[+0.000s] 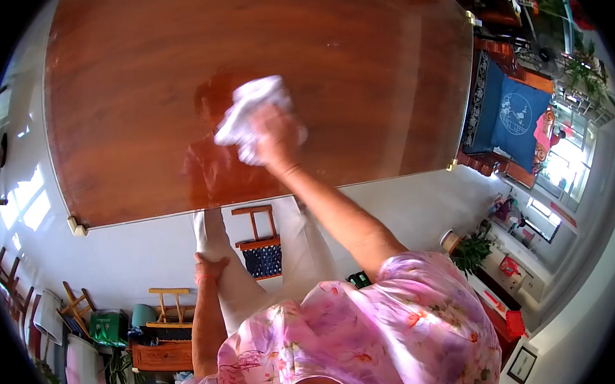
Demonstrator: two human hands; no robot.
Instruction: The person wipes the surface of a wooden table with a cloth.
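Observation:
A crumpled white cloth [253,111] lies on the glossy reddish-brown tabletop [357,71], a little blurred by motion. My right hand [276,132] presses down on it and has its fingers around part of it, with the arm stretched forward over the table's near edge. Below that edge, my left hand [210,267] holds no object and rests on my leg in light trousers [220,242], its fingers spread over the knee area. A dark reflection shows in the tabletop just left of the cloth.
Pale corner guards [77,226] cap the table's corners. A small wooden chair with a dark woven seat [262,261] stands between my legs. Right of the table is a blue-cushioned seat [515,111]. Stools, a green box [109,328] and a wooden cabinet [162,357] are at lower left; a potted plant [472,251] stands lower right.

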